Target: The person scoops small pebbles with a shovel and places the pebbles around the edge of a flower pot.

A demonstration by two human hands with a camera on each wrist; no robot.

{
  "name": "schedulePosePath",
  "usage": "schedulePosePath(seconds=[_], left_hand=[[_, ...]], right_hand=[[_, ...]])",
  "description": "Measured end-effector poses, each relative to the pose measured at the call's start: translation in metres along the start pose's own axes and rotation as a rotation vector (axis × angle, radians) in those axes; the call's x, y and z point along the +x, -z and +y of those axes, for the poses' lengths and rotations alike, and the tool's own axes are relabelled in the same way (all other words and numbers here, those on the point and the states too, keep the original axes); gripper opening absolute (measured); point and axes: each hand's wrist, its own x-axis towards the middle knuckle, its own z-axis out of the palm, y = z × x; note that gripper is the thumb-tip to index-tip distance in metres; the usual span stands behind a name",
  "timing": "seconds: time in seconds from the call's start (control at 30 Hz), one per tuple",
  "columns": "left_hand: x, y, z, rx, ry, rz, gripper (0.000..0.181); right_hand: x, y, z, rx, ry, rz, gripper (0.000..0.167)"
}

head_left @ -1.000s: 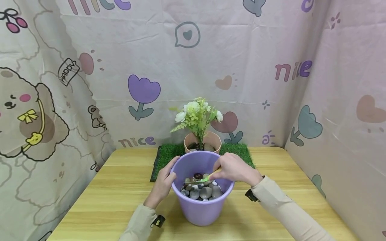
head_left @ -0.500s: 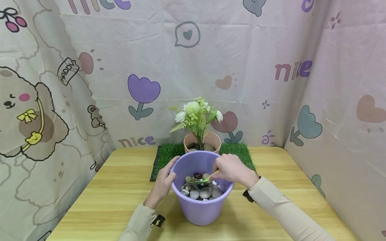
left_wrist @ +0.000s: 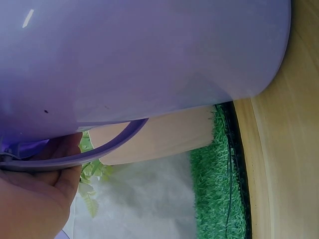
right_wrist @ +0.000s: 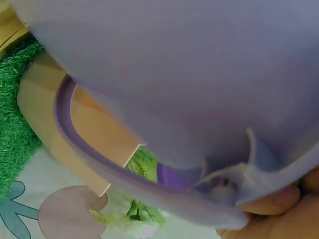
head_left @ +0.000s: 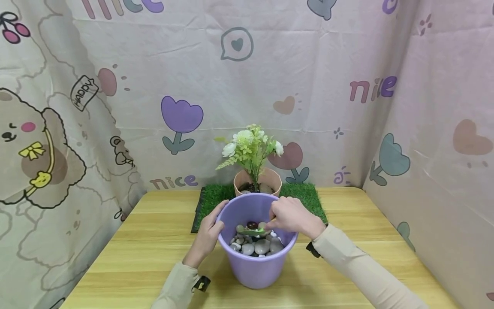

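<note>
A purple bucket (head_left: 257,270) with grey, white and dark stones (head_left: 262,246) inside stands upright on the table. My left hand (head_left: 205,236) grips its left rim; in the left wrist view the fingers of that hand (left_wrist: 37,199) lie by the bucket's handle (left_wrist: 114,142). Over the right rim, my right hand (head_left: 293,216) holds a small green tool (head_left: 254,232) by its handle, the blade among the stones. The right wrist view shows the right hand (right_wrist: 284,214) at the rim near the handle joint (right_wrist: 224,186).
Behind the bucket, a peach pot (head_left: 239,180) with white flowers (head_left: 244,137) and green leaves stands on a green turf mat (head_left: 306,197). Wooden table (head_left: 135,257) surface extends on both sides. Printed cloth (head_left: 239,86) hangs at the back and sides.
My right hand and the tool have shifted slightly left and the blade lies flatter over the stones. The left hand keeps its grip on the rim. The whole head view has moved a little.
</note>
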Motion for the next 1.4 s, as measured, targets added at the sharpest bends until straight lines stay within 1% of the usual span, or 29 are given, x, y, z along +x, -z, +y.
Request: schedulePosePath(seconds=[0.13, 0.2, 0.37, 0.47, 0.57, 0.67, 0.8, 1.03, 1.2, 1.3, 1.4], left_hand=[[0.0, 0.0, 0.0, -0.002, -0.001, 0.001, 0.066], [0.0, 0.0, -0.001, -0.004, -0.001, 0.002, 0.066], [-0.001, 0.001, -0.002, -0.001, 0.001, 0.005, 0.066], [-0.001, 0.001, -0.002, -0.003, 0.002, 0.009, 0.066], [-0.001, 0.0, -0.003, -0.005, 0.004, 0.01, 0.066], [-0.002, 0.0, -0.004, -0.008, -0.001, 0.007, 0.065], [-0.003, -0.001, -0.004, -0.01, -0.005, 0.009, 0.065], [-0.002, -0.001, -0.003, -0.02, -0.003, 0.012, 0.066], [-0.003, -0.001, -0.002, -0.028, -0.001, 0.009, 0.066], [-0.002, -0.001, -0.001, -0.031, 0.002, 0.002, 0.066], [-0.001, -0.001, -0.002, -0.024, -0.001, -0.001, 0.067]], right_hand=[[0.0, -0.002, -0.003, -0.016, -0.006, 0.001, 0.04], [-0.001, -0.003, -0.004, -0.018, 0.005, 0.008, 0.041], [-0.006, -0.006, -0.004, -0.026, 0.083, 0.042, 0.047], [-0.007, -0.008, -0.002, -0.04, 0.126, 0.075, 0.046], [-0.008, -0.009, 0.0, -0.043, 0.144, 0.096, 0.042], [-0.008, -0.011, 0.001, -0.021, 0.131, 0.097, 0.039], [-0.007, -0.013, 0.001, -0.01, 0.113, 0.108, 0.04], [-0.009, -0.012, 0.001, -0.085, 0.124, 0.159, 0.045], [-0.012, -0.011, 0.001, -0.103, 0.148, 0.19, 0.044], [-0.013, -0.009, 0.001, -0.098, 0.143, 0.199, 0.041], [-0.014, -0.008, 0.002, -0.074, 0.106, 0.197, 0.034]])
